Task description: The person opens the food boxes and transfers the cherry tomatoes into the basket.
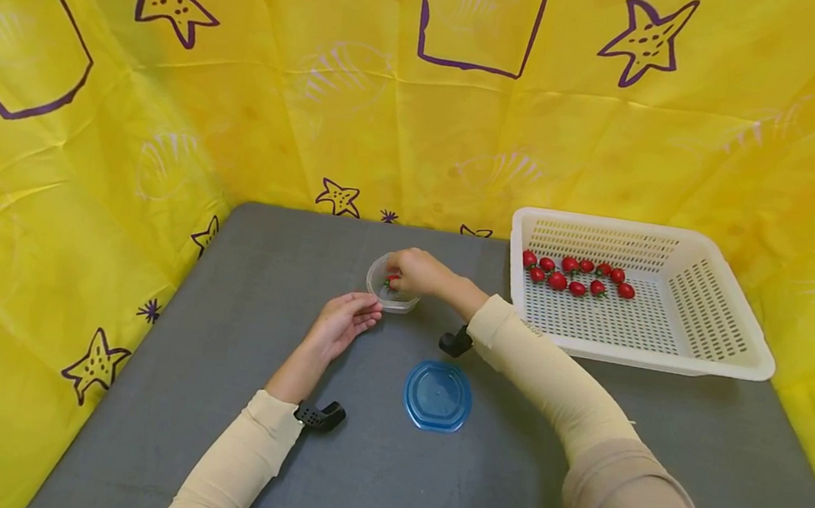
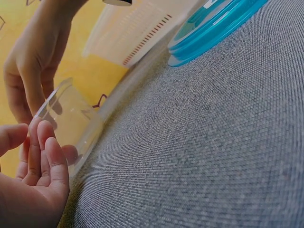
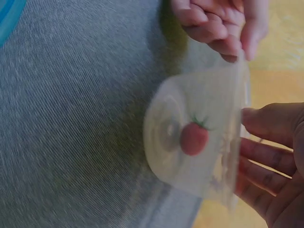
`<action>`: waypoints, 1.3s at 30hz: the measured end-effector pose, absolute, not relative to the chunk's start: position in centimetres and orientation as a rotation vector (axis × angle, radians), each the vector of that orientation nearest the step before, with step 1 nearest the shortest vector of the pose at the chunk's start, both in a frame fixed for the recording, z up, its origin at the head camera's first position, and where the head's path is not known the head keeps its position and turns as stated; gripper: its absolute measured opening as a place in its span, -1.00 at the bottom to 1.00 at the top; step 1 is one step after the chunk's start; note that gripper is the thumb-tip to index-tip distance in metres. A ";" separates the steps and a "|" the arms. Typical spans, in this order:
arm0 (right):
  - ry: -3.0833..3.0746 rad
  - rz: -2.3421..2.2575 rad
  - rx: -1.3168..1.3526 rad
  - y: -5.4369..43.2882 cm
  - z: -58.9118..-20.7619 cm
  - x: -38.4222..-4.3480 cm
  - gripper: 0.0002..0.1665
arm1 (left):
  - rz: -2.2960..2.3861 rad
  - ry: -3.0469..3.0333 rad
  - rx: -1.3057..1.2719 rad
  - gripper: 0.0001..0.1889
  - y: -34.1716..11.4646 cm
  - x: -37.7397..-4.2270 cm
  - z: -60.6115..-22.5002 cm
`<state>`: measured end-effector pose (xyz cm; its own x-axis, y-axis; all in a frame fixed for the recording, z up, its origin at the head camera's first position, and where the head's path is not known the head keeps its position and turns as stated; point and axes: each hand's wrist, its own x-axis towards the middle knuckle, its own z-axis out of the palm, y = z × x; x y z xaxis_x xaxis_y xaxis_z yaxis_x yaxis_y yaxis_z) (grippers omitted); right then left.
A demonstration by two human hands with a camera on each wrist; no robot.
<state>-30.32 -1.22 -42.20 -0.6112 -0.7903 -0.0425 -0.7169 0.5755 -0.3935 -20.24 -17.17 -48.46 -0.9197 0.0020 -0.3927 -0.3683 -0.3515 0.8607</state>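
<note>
A clear plastic container [image 1: 401, 307] stands on the grey table. My left hand [image 1: 345, 322] pinches its rim at the near left between thumb and fingertips. Above the opening, my right hand [image 1: 420, 274] reaches down with its fingers at the rim. In the right wrist view a small red fruit [image 3: 194, 138] with a thin green leafy top, like a cherry tomato, shows within the container, apart from the fingers of the right hand [image 3: 275, 156]. A round blue lid [image 1: 438, 397] lies flat on the table, nearer to me than the container.
At the right stands a white slotted plastic basket [image 1: 733, 341] with several of the same red fruits [image 1: 558, 281] along its left and back part. Yellow cloth [image 1: 360, 140] with starfish drawings hangs behind and at both sides of the grey table [image 1: 217, 333].
</note>
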 end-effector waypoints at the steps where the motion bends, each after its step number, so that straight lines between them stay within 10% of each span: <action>1: 2.587 -0.506 -1.254 -1.3 -42.5 -30.3 -0.74 | 2.360 1.633 -0.485 -0.90 -17.2 -20.2 -48.5; 39: 2.607 -0.428 -1.162 -3.0 -44.6 -30.1 -0.84 | 2.352 1.657 -0.489 -0.91 -17.0 -20.1 -48.6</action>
